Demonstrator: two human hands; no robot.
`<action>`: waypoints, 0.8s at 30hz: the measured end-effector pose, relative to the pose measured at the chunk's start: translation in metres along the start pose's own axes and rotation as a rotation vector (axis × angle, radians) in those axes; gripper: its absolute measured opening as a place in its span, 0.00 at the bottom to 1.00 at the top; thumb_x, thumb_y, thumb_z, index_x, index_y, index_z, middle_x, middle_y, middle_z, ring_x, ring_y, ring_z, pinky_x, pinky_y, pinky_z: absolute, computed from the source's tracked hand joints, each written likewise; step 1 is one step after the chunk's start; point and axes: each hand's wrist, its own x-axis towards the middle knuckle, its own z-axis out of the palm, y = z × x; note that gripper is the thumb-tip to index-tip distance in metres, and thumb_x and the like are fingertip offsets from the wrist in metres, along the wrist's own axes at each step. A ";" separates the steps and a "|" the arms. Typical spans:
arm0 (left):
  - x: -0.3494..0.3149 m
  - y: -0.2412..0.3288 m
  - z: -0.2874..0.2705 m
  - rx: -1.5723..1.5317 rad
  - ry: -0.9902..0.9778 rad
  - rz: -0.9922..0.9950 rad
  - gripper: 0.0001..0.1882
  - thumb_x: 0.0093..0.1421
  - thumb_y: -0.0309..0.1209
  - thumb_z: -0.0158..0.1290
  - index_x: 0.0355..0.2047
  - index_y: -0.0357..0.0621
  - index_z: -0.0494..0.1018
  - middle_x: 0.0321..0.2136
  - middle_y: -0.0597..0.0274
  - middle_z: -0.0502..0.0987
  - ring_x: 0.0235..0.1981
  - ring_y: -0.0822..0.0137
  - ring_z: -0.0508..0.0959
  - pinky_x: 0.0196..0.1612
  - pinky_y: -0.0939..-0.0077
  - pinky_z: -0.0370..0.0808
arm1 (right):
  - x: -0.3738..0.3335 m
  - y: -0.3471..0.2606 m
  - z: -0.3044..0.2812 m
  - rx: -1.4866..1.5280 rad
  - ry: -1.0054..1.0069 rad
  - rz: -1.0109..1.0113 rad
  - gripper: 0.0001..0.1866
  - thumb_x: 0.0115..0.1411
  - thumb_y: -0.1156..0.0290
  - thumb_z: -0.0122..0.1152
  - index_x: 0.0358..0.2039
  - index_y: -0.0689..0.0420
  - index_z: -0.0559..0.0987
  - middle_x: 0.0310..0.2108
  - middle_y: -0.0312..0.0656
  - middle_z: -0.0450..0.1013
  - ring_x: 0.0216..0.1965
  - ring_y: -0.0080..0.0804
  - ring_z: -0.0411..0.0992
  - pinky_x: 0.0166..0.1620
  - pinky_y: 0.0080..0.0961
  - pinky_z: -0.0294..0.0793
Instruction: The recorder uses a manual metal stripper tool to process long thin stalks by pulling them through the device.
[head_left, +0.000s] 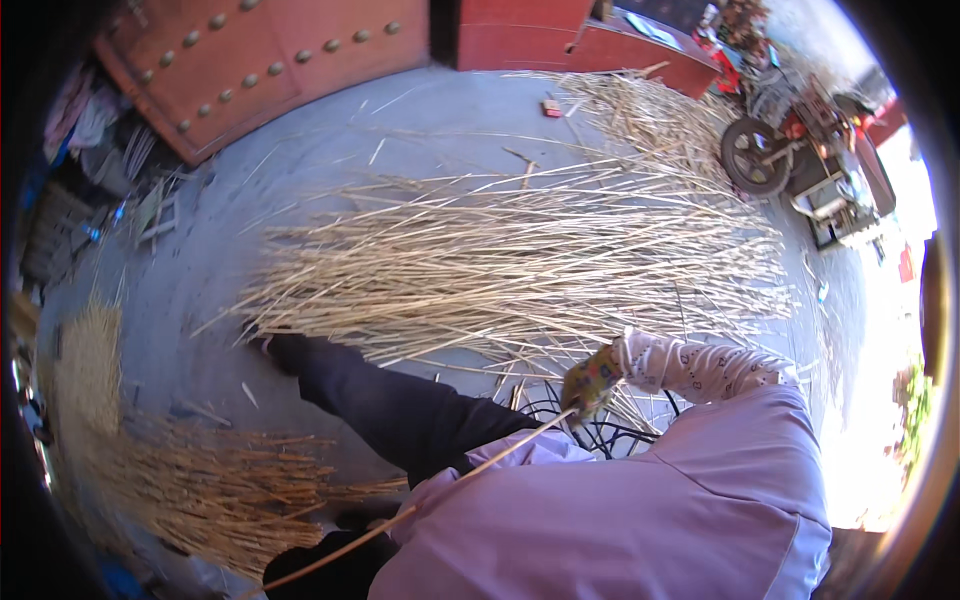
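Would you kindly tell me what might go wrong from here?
The long stalk held in the right hand crosses in front of the shirt, so it might snag there if pulled. One leg stretches out beside the pile, so loose pieces could slide underfoot.

A head-worn fisheye camera looks steeply down across a long heap of thin, straw-coloured stalks, the wearer's pale pink cloth top close to the lens on its near side, a red studded gate beyond.
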 end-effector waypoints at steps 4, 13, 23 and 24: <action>-0.011 0.083 0.066 0.150 -0.098 0.283 0.23 0.52 0.48 0.39 0.41 0.45 0.67 0.38 0.59 0.70 0.40 0.61 0.68 0.45 0.66 0.62 | 0.011 0.104 0.045 0.527 0.053 -0.217 0.13 0.43 0.77 0.57 0.32 0.53 0.75 0.27 0.36 0.72 0.28 0.24 0.68 0.27 0.20 0.68; -0.022 0.229 0.125 0.288 -0.139 0.527 0.24 0.52 0.49 0.39 0.42 0.46 0.67 0.39 0.60 0.69 0.41 0.62 0.68 0.46 0.65 0.61 | -0.026 0.134 0.098 0.343 0.181 0.036 0.15 0.40 0.69 0.63 0.31 0.57 0.75 0.24 0.39 0.72 0.25 0.28 0.70 0.26 0.19 0.71; -0.011 0.248 0.135 0.385 -0.119 0.566 0.25 0.52 0.50 0.38 0.42 0.47 0.66 0.40 0.61 0.68 0.42 0.62 0.67 0.47 0.65 0.60 | 0.018 -0.150 -0.030 -0.837 1.921 -0.443 0.09 0.45 0.65 0.44 0.29 0.49 0.68 0.29 0.39 0.64 0.30 0.34 0.66 0.29 0.32 0.66; -0.007 0.248 0.136 0.396 -0.119 0.567 0.25 0.52 0.50 0.38 0.42 0.47 0.66 0.40 0.62 0.68 0.42 0.62 0.67 0.47 0.65 0.60 | 0.053 -0.182 -0.057 -0.870 2.038 -0.473 0.13 0.46 0.66 0.43 0.35 0.50 0.67 0.35 0.41 0.62 0.38 0.36 0.63 0.36 0.31 0.65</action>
